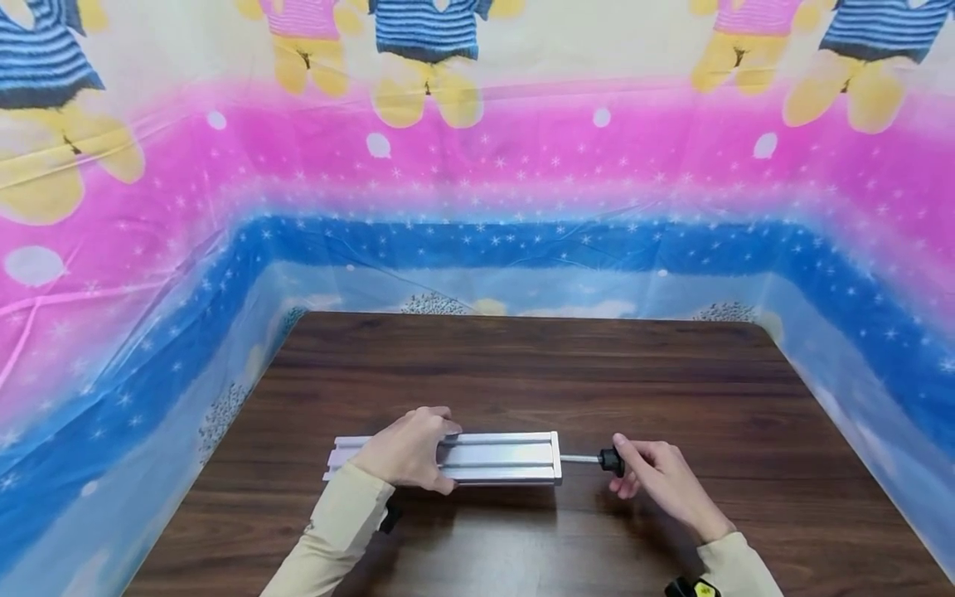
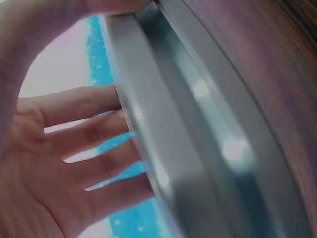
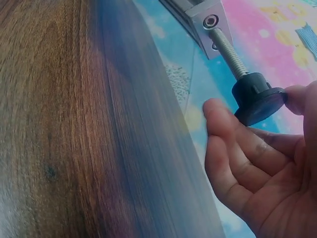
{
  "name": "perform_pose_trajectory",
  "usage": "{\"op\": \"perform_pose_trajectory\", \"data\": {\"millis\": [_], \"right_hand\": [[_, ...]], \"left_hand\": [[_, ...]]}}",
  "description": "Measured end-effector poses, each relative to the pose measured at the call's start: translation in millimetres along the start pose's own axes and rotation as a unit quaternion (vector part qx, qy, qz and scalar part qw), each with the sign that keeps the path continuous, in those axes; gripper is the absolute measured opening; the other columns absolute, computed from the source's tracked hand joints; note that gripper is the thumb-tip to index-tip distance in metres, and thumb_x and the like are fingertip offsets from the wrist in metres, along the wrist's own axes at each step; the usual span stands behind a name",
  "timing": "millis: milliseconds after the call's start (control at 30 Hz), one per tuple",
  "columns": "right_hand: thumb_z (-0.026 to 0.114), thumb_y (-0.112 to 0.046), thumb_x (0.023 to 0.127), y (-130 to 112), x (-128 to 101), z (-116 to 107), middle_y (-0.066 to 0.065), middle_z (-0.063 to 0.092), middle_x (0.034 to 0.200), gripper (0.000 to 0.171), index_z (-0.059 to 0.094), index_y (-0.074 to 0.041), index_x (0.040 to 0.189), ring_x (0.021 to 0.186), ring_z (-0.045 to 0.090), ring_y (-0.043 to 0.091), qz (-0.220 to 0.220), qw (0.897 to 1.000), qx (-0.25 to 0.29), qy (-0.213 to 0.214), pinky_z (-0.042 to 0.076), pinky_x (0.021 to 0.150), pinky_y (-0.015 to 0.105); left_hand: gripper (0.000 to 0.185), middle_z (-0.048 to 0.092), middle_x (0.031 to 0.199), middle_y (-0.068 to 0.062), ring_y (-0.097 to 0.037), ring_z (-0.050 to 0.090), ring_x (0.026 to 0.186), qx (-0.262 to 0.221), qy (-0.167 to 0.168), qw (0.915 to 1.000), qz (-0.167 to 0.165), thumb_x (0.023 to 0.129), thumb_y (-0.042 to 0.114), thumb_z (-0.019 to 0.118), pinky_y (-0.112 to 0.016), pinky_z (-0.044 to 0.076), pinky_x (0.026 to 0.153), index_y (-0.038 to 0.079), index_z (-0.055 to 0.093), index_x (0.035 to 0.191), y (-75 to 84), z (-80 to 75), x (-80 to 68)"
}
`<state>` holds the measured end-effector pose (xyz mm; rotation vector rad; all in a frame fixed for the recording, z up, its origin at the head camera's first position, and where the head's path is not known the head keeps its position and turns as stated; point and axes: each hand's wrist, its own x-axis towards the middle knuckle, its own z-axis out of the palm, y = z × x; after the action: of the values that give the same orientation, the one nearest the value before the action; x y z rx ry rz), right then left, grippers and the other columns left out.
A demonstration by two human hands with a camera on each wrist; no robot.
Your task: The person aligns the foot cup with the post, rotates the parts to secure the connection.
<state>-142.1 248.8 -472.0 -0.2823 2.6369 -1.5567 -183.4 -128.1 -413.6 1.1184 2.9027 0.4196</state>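
Only bare wooden table (image 1: 522, 365) (curtained round) surrounds the aluminium rail (image 1: 500, 458).

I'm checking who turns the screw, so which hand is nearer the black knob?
Right. The right hand pinches the black knob at the screw's end; the left hand grips the aluminium rail, farther along.

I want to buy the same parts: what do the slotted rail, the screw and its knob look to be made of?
The rail: likely aluminium extrusion, with a matte silver sheen and grooves along its length. The screw: probably steel, bright grey with visible threads. The knob: apparently black plastic, dull and moulded, pinched by the right hand.
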Motion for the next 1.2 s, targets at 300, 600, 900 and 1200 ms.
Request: {"op": "perform_pose_trajectory", "data": {"millis": [300,600,900,1200], "right_hand": [[0.057,-0.022,0.104,5.3,0.2,-0.8,0.023,0.071,0.098,0.038,0.059,0.005,0.131,0.074,0.073,0.027,-0.060,0.995,0.036,-0.074,0.060,0.069,0.035],[0.053,-0.019,0.106,2.7,-2.1,1.5,0.018,0.072,0.078,0.037,0.063,0.014,0.120,0.060,0.069,0.018,-0.048,0.994,0.073,-0.059,0.059,0.061,0.038],[0.050,-0.015,0.107,-7.8,-8.6,1.0,0.019,0.069,0.082,0.037,0.063,0.017,0.118,0.054,0.065,0.014,0.020,0.994,0.102,0.028,0.058,0.054,0.038],[0.055,-0.020,0.105,-25.1,-12.7,4.6,0.014,0.069,0.076,0.035,0.069,0.012,0.109,0.052,0.066,0.016,0.065,0.989,0.116,0.072,0.058,0.055,0.037]], "left_hand": [[0.052,0.070,0.101,-0.005,-0.015,0.065,0.081,-0.001,0.004,0.9999,0.017,0.060,0.030,0.091,-0.029,0.055,0.072,0.004,0.077,0.103,-4.9,0.6,-4.0],[0.058,0.069,0.117,-0.013,-0.027,0.068,0.098,-0.023,-0.010,0.9997,-0.005,0.064,0.027,0.089,-0.039,0.057,0.082,0.001,0.073,0.113,-2.6,0.8,-5.0],[0.059,0.062,0.100,-0.001,-0.012,0.055,0.080,-0.051,-0.002,0.9981,0.036,0.067,0.040,0.085,-0.027,0.048,0.071,0.008,0.069,0.113,6.9,0.9,4.4],[0.065,0.062,0.108,-0.001,-0.020,0.060,0.093,-0.058,-0.005,0.9980,0.022,0.071,0.049,0.088,-0.037,0.052,0.080,0.011,0.069,0.120,10.1,4.1,10.9]]}}
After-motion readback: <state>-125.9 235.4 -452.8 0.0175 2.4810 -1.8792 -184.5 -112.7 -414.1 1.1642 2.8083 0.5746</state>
